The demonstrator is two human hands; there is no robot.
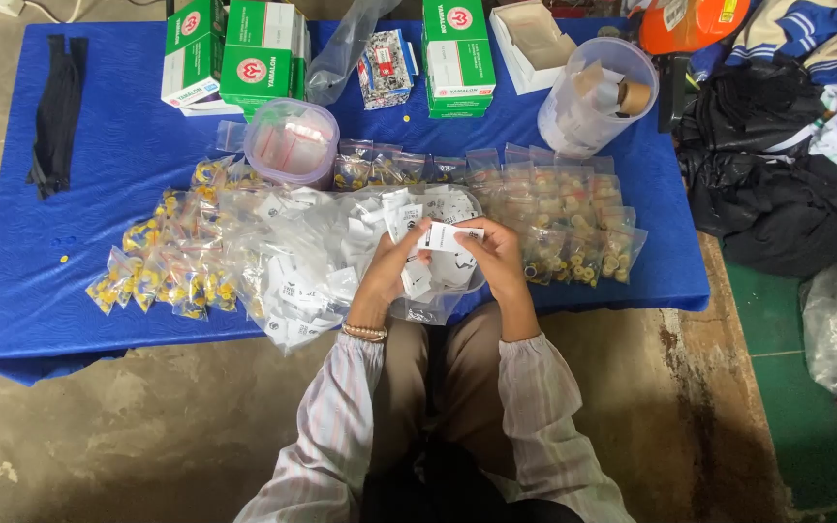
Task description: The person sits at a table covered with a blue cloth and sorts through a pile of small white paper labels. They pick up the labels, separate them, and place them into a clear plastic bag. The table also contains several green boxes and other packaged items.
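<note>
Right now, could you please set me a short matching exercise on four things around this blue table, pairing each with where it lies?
Things:
1. white label
2. black zipper
3. green and white boxes
4. heap of dark clothes

Places:
A. far-left part of the blue table
B. off the table, to its right
C. held between the left hand and right hand
D. along the table's far edge

Pairs: 1-C, 2-A, 3-D, 4-B
</note>
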